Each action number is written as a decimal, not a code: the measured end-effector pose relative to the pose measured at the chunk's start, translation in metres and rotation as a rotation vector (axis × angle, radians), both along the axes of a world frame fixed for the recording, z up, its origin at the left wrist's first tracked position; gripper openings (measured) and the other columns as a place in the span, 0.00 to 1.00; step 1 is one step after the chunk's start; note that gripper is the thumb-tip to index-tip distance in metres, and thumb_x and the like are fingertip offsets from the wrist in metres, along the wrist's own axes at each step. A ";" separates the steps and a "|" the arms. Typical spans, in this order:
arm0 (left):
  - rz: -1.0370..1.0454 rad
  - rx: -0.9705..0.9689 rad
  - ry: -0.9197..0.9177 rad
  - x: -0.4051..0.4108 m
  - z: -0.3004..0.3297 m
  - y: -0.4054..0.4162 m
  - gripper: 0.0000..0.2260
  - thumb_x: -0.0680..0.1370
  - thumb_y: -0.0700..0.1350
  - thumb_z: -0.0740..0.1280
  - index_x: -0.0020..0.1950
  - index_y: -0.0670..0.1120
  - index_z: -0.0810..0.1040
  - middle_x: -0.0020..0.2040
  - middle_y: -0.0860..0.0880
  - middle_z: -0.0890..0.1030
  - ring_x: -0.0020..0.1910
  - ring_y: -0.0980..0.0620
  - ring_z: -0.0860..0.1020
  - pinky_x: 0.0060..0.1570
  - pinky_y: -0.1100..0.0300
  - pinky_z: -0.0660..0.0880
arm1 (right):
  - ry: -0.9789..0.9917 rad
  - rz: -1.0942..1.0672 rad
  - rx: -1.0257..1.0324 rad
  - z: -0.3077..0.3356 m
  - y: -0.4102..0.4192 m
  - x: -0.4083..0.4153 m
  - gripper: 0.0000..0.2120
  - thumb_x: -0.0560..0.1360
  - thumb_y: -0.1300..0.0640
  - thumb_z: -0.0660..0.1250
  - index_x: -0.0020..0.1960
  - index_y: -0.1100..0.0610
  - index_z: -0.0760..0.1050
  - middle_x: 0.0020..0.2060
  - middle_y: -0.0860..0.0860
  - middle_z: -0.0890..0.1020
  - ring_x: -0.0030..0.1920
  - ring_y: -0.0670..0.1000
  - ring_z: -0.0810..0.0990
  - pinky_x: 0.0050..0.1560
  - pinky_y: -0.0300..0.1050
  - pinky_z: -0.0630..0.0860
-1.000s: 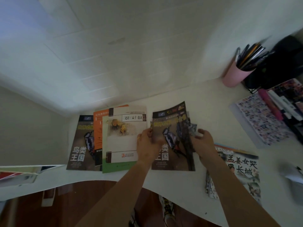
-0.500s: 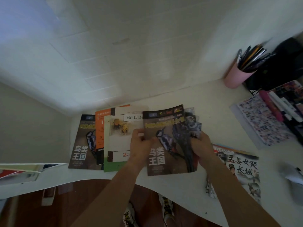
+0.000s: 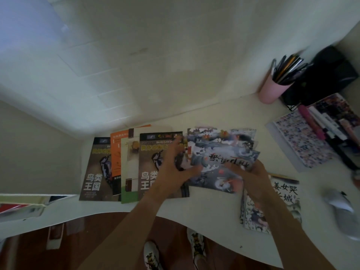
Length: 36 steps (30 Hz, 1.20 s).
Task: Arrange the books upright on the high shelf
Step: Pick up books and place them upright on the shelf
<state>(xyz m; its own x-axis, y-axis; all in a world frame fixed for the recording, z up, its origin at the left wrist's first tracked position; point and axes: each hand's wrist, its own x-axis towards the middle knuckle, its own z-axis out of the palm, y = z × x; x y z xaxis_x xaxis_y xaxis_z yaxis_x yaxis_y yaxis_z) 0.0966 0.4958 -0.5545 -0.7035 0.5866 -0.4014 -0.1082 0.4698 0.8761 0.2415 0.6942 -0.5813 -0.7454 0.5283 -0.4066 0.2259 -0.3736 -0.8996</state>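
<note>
On the white desk (image 3: 214, 211) lies a row of overlapping books: a dark bird book (image 3: 93, 168), an orange book (image 3: 116, 152), a green-and-white book (image 3: 129, 184) and a second bird book (image 3: 150, 172) on top. My left hand (image 3: 173, 170) rests flat on that second bird book, fingers spread, thumb touching the edge of a grey-blue picture book (image 3: 220, 151). My right hand (image 3: 251, 172) grips the lower right corner of this picture book, which seems to be one of a fanned thin bundle. Another illustrated book (image 3: 286, 190) lies under my right forearm.
A pink cup of pens (image 3: 270, 90) and a black holder (image 3: 329, 75) stand at the back right. A patterned notebook (image 3: 303, 143) and pens lie at the right, a blurred white object (image 3: 342, 209) near the right edge. A shelf edge (image 3: 21, 201) shows at left.
The second bird book has gone left and down onto the overlapping row. The grey-blue picture book that was behind it is now uncovered in my right hand.
</note>
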 end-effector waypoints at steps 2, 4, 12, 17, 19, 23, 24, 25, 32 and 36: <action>-0.014 0.074 -0.062 0.013 0.001 0.012 0.11 0.79 0.41 0.73 0.55 0.52 0.74 0.47 0.63 0.81 0.50 0.67 0.80 0.56 0.60 0.79 | -0.013 0.037 0.075 0.001 -0.005 0.000 0.08 0.66 0.57 0.78 0.46 0.53 0.87 0.45 0.57 0.88 0.46 0.58 0.87 0.45 0.57 0.85; 0.000 0.026 0.045 0.020 -0.006 0.014 0.09 0.81 0.42 0.71 0.47 0.55 0.75 0.43 0.62 0.80 0.47 0.68 0.79 0.63 0.47 0.74 | 0.009 0.020 0.064 -0.003 -0.007 0.002 0.03 0.73 0.58 0.76 0.44 0.51 0.87 0.44 0.53 0.88 0.46 0.54 0.87 0.47 0.54 0.85; 0.045 0.121 0.051 0.047 -0.030 0.005 0.14 0.79 0.36 0.70 0.62 0.45 0.73 0.55 0.48 0.79 0.58 0.47 0.79 0.61 0.43 0.77 | 0.015 0.004 0.268 -0.020 -0.028 0.019 0.12 0.72 0.74 0.72 0.49 0.60 0.76 0.46 0.55 0.83 0.51 0.56 0.82 0.50 0.52 0.82; 0.097 0.032 -0.011 0.061 -0.074 0.016 0.28 0.82 0.55 0.66 0.78 0.49 0.60 0.71 0.43 0.70 0.70 0.43 0.71 0.69 0.42 0.72 | -0.076 -0.064 0.279 -0.028 -0.038 0.011 0.05 0.64 0.65 0.67 0.37 0.60 0.71 0.34 0.58 0.76 0.36 0.51 0.74 0.39 0.48 0.71; 0.076 -0.066 0.009 0.062 -0.048 0.022 0.30 0.83 0.53 0.63 0.80 0.46 0.56 0.71 0.43 0.72 0.67 0.46 0.74 0.65 0.54 0.72 | -0.098 -0.063 0.283 -0.026 -0.034 0.010 0.08 0.65 0.64 0.70 0.38 0.60 0.70 0.31 0.55 0.72 0.34 0.53 0.71 0.38 0.47 0.68; 0.003 -0.010 -0.005 0.060 -0.028 0.018 0.21 0.85 0.48 0.61 0.74 0.59 0.55 0.50 0.59 0.75 0.45 0.63 0.76 0.47 0.68 0.73 | -0.089 -0.120 0.199 -0.016 -0.032 0.025 0.13 0.76 0.65 0.73 0.58 0.58 0.73 0.43 0.63 0.78 0.42 0.65 0.80 0.40 0.56 0.82; 0.011 0.028 -0.011 0.061 -0.028 0.015 0.17 0.85 0.47 0.62 0.73 0.56 0.63 0.50 0.57 0.77 0.47 0.60 0.78 0.50 0.64 0.76 | -0.094 -0.113 0.219 -0.014 -0.033 0.029 0.14 0.77 0.65 0.72 0.58 0.55 0.73 0.45 0.60 0.81 0.43 0.62 0.82 0.40 0.55 0.83; 0.014 0.059 -0.036 0.063 -0.026 0.014 0.14 0.85 0.45 0.63 0.71 0.52 0.68 0.52 0.54 0.78 0.51 0.55 0.79 0.54 0.59 0.78 | -0.112 -0.121 0.215 -0.011 -0.033 0.033 0.15 0.76 0.66 0.72 0.57 0.53 0.73 0.46 0.56 0.82 0.44 0.60 0.84 0.41 0.55 0.84; 0.027 0.042 -0.229 0.097 -0.011 0.026 0.10 0.84 0.40 0.64 0.64 0.50 0.72 0.60 0.44 0.78 0.59 0.50 0.81 0.57 0.57 0.81 | -0.181 -0.275 0.065 0.000 -0.024 0.072 0.18 0.76 0.67 0.72 0.64 0.55 0.78 0.52 0.52 0.85 0.48 0.53 0.86 0.46 0.48 0.84; 0.038 0.031 -0.287 0.116 -0.010 0.039 0.08 0.84 0.42 0.65 0.60 0.54 0.74 0.61 0.40 0.79 0.60 0.41 0.80 0.63 0.40 0.77 | -0.175 -0.371 -0.022 0.003 -0.018 0.099 0.20 0.75 0.70 0.72 0.64 0.56 0.79 0.50 0.57 0.86 0.46 0.57 0.87 0.46 0.53 0.85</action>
<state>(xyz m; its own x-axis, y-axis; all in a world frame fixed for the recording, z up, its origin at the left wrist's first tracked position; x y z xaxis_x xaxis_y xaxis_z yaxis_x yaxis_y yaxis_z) 0.2131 0.5346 -0.5641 -0.5852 0.5772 -0.5695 -0.3711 0.4338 0.8210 0.3409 0.6759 -0.5783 -0.4247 0.7377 -0.5249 0.2213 -0.4775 -0.8503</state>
